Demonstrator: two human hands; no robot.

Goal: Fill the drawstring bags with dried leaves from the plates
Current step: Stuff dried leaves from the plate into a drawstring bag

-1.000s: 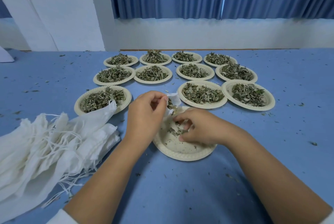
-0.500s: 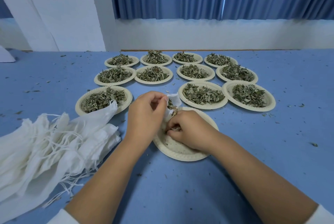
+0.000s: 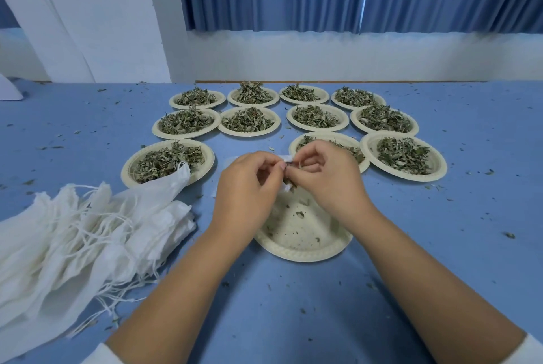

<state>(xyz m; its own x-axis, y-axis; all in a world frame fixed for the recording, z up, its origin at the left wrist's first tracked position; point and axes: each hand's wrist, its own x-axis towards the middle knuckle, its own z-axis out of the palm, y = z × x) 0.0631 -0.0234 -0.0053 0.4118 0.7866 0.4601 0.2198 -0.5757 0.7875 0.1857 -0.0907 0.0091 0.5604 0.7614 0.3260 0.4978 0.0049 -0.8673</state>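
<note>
Nearest: blue counter (image 3: 293,305), heap of empty white cloth drawstring bags (image 3: 88,231) at left, nobody touching it. Centre: round cream paper plate (image 3: 305,256), almost bare, crumbs only. Just over its far edge left hand (image 3: 246,184) and right hand (image 3: 326,178) meet, fingers of both curled, pinching one small white drawstring bag (image 3: 286,157), mostly hidden between them; dark dried leaves (image 3: 291,182) show at its mouth. Reads as fill about done on this bag; next likely needs string pulled tight, bag set aside, fresh one taken. Beyond: eleven cream plates (image 3: 405,178) heaped with leaves, so most of the job remains
</note>
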